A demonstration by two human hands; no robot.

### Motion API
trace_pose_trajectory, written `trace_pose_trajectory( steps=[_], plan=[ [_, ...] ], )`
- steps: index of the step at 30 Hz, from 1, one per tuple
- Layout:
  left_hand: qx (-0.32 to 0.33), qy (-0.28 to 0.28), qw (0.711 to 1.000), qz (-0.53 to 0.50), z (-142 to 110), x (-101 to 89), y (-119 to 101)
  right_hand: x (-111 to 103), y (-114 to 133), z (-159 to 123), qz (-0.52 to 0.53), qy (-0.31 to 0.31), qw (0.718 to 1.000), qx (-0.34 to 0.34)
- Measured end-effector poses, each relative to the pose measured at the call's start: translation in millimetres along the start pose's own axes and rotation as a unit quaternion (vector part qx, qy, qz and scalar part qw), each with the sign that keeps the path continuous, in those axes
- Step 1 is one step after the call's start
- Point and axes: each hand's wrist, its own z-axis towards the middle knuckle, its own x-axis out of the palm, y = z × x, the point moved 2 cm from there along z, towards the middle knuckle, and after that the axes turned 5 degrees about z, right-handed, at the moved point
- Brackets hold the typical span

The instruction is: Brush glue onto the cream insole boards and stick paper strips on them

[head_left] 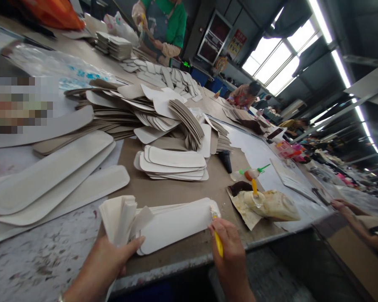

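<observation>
My right hand (pixel 229 245) is closed round a yellow-handled brush (pixel 219 242). The brush's whitish tip touches the right end of a long white rounded panel (pixel 176 224), which lies on top of a fanned stack. My left hand (pixel 110 256) grips a bundle of thin white strips (pixel 119 216) standing up at the stack's left end. Its thumb reaches over the panel's left edge, and the other fingers are mostly hidden. A smaller pile of white panels (pixel 174 161) lies just beyond.
Right of the stack, a glue-crusted container (pixel 271 205) holds another yellow-handled tool (pixel 254 186). Green-nozzled bottles (pixel 255 173) and a black cone-shaped object (pixel 225 161) lie behind it. Large heaps of panels (pixel 138 109) cover the far side. A co-worker in green (pixel 176 25) stands across the table.
</observation>
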Motion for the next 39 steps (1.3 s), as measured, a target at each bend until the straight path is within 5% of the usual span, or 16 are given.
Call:
trace_pose_trajectory(
  steps=[8, 15, 22, 26, 30, 39],
  plan=[
    [0.001, 0.006, 1.000, -0.001, 2, 1.7, 0, 20, 47, -3, 0.131, 0.036, 0.990, -0.038],
    [-0.007, -0.002, 0.999, -0.044, -8, -3.3, -13, 13, 34, 3, 0.037, -0.010, 0.999, -0.009],
    [-0.006, 0.014, 1.000, -0.022, -3, -2.5, -6, 30, 80, 6, 0.285, -0.004, 0.956, 0.073],
    [-0.015, 0.013, 0.999, -0.046, 0, -1.3, -5, 27, 70, 13, 0.376, 0.000, 0.909, 0.182],
    [-0.037, 0.022, 0.997, -0.062, -2, -2.9, -12, 27, 57, 13, 0.349, -0.001, 0.894, 0.280],
    [-0.041, 0.021, 0.996, -0.070, -1, -2.4, -12, 24, 53, 14, 0.295, 0.006, 0.916, 0.272]
  ],
)
